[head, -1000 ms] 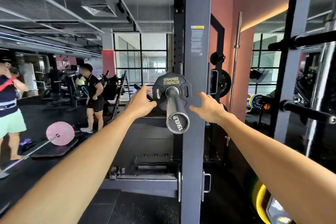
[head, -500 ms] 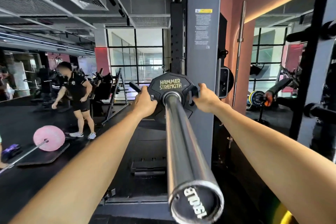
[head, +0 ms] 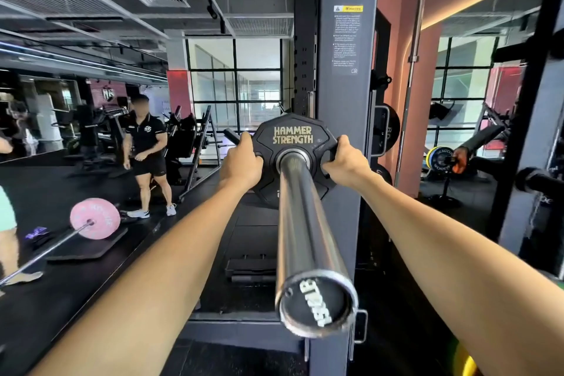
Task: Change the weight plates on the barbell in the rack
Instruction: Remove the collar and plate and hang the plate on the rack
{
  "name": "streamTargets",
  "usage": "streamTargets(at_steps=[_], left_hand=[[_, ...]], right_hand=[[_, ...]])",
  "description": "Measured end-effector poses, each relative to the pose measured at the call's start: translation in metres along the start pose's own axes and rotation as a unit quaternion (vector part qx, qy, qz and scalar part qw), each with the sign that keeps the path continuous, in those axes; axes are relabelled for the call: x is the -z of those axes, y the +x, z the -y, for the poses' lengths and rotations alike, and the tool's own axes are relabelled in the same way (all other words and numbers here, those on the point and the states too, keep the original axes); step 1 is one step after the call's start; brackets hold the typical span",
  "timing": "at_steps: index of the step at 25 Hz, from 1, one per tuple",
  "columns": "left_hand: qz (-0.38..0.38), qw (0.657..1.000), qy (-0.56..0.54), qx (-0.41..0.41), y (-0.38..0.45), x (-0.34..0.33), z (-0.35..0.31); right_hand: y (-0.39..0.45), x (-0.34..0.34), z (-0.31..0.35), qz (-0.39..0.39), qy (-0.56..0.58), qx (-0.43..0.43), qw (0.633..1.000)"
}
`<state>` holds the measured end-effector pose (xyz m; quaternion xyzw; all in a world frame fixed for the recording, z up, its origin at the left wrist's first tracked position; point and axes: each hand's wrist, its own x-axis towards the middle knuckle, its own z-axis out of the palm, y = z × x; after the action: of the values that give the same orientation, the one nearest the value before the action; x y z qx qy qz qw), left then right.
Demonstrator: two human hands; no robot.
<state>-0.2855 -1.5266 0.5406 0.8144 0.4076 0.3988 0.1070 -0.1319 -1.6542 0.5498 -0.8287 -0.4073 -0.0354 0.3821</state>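
A small black weight plate [head: 293, 135] marked HAMMER STRENGTH sits on the chrome barbell sleeve [head: 305, 223], which points straight at me with its end cap low in the middle. My left hand [head: 242, 162] grips the plate's left edge. On the opposite edge my right hand [head: 346, 162] grips it, fingers curled through a grip slot. The plate is close to the grey rack upright [head: 345, 94].
A pink plate [head: 94, 218] on another barbell lies on the floor at left. A person [head: 146, 156] in black stands beyond it, and another stands at the far left edge. Spare plates [head: 386, 130] hang behind the upright, and a bar [head: 410, 88] leans on the pink wall.
My hands went from reaching toward the plate to gripping both of its edges. The view has moved in along the sleeve, and the person in black has straightened up.
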Motion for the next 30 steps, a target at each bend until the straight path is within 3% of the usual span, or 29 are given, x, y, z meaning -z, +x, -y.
streamTargets(at_steps=[15,20,30], left_hand=[[-0.042,0.998,0.041,-0.029,-0.187,0.137,-0.042],[-0.025,0.999,0.036,-0.019,-0.222,0.163,-0.048],[-0.005,0.995,0.062,-0.079,-0.258,0.199,-0.052]], right_hand=[[-0.196,0.087,0.025,0.007,0.070,0.012,0.997],[-0.233,0.102,0.035,0.002,0.050,0.006,0.999],[-0.292,0.118,0.042,-0.046,0.047,0.014,0.998]])
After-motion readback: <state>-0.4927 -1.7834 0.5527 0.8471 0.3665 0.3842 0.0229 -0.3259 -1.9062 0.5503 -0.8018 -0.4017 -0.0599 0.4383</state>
